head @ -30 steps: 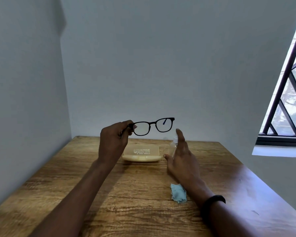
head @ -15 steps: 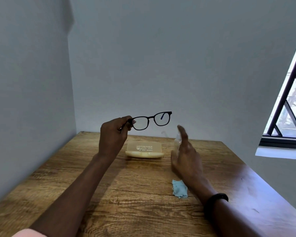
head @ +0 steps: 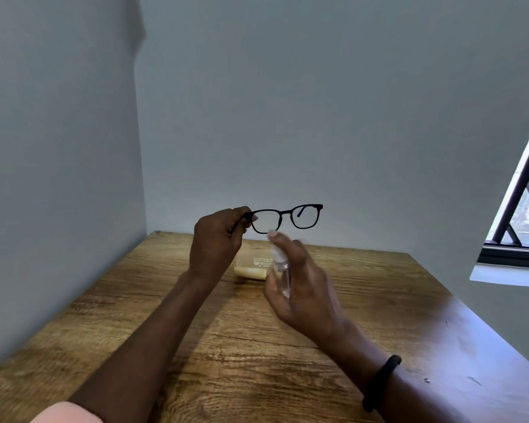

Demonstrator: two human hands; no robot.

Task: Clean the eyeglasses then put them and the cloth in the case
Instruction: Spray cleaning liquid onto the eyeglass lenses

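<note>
My left hand [head: 216, 236] pinches the left end of the black-framed eyeglasses [head: 287, 218] and holds them up above the back of the table, lenses facing me. My right hand [head: 303, 282] grips a small clear spray bottle [head: 280, 270] just below and in front of the left lens, its white nozzle up under my index finger. The pale yellow case [head: 251, 265] lies on the table behind both hands, partly hidden by them. The blue cloth is out of sight, behind my right forearm.
The wooden table [head: 226, 346] fills the corner between a grey left wall and a back wall. A barred window [head: 526, 215] is at the right. A black band sits on my right wrist [head: 382, 383].
My right hand has lifted the spray bottle off the table and brought it left and up to the glasses. The cloth has become hidden behind my right arm. The left hand holds steady.
</note>
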